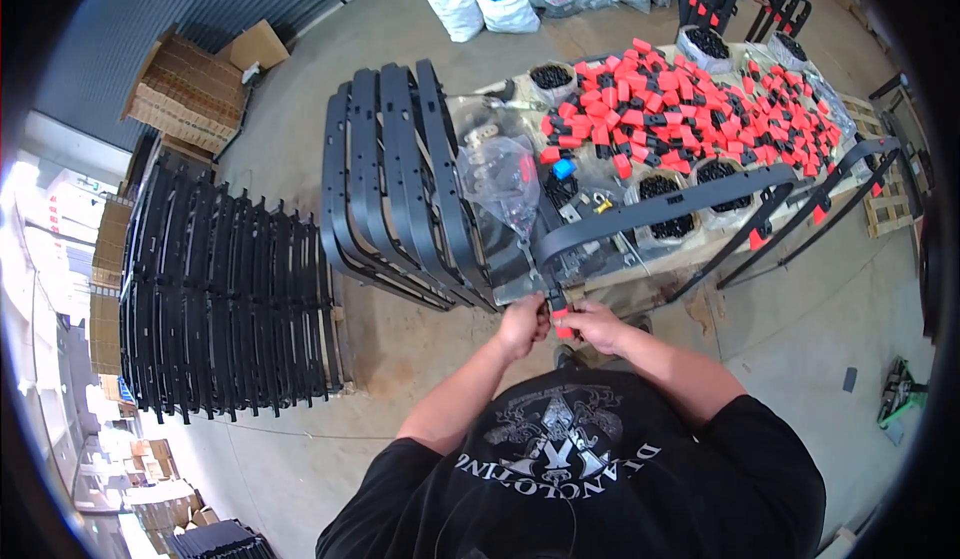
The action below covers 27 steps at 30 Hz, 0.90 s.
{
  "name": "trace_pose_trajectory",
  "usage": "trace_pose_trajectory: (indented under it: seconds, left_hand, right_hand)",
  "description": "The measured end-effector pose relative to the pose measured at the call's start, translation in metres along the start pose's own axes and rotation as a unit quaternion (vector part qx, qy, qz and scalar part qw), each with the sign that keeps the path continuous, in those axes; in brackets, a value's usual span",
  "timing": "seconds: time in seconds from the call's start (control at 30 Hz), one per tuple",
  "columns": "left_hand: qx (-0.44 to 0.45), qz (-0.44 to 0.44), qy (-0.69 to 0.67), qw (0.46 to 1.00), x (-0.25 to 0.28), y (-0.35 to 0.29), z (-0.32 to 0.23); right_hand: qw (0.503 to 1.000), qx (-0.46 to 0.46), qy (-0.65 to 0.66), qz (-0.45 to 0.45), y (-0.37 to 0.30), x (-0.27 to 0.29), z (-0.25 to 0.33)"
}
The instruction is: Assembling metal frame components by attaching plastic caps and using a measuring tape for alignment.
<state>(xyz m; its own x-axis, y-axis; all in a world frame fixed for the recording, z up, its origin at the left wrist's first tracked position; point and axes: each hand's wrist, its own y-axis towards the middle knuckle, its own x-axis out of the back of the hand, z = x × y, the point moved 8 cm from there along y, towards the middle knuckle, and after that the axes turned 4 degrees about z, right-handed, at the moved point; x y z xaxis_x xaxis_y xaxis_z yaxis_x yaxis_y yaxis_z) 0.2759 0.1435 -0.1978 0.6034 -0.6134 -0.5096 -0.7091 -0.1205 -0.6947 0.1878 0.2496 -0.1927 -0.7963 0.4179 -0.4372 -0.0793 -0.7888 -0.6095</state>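
Note:
In front of my body, a red-and-black plastic cap sits at the near end of a curved black frame. My right hand is closed around the cap from the right. Close on its left side, my left hand has its fingers curled together by the black end piece; whatever it pinches is hidden. The frame arches over the table's near side, and its far leg hangs down at the right. Another black frame with red caps on its ends leans at the table's right edge.
A big heap of red-and-black caps covers the table, among bags of small black parts. A clear plastic bag lies at its left. Upright black frames stand beside the table; stacked black racks are farther left. White sacks lie behind.

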Motion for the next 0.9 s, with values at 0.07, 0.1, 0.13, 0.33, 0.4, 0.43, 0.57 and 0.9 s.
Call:
trace_pose_trajectory:
  seconds: [0.07, 0.1, 0.13, 0.33, 0.4, 0.43, 0.57, 0.9]
  left_hand:
    - [0.002, -0.046, 0.037, 0.998, 0.001, -0.005, -0.006]
    - [0.016, -0.050, 0.031, 0.998, 0.008, -0.001, -0.003]
    - [-0.001, -0.040, 0.055, 0.998, 0.012, 0.003, -0.004]
    - [-0.130, -0.026, 0.057, 0.990, 0.001, 0.001, -0.024]
    - [-0.199, -0.004, 0.132, 0.971, 0.000, -0.002, -0.033]
    - [-0.196, -0.005, 0.130, 0.972, 0.000, -0.003, -0.031]
    - [-0.262, -0.057, 0.274, 0.923, -0.002, -0.011, -0.037]
    - [-0.115, -0.039, 0.145, 0.982, -0.004, -0.003, -0.032]
  right_hand:
    - [1.000, 0.001, -0.029, 0.003, 0.009, 0.002, -0.003]
    - [0.999, -0.004, -0.034, 0.005, 0.012, 0.002, -0.008]
    - [0.993, 0.050, -0.103, -0.021, 0.014, 0.006, -0.004]
    - [0.968, 0.129, -0.187, -0.108, 0.022, 0.020, 0.015]
    - [0.979, 0.095, -0.158, -0.081, 0.018, 0.017, 0.016]
    - [0.988, 0.063, -0.128, -0.052, 0.017, 0.014, 0.011]
    - [0.991, 0.054, -0.110, -0.048, 0.013, 0.011, 0.007]
    - [0.990, 0.056, -0.119, -0.053, 0.012, 0.013, 0.006]
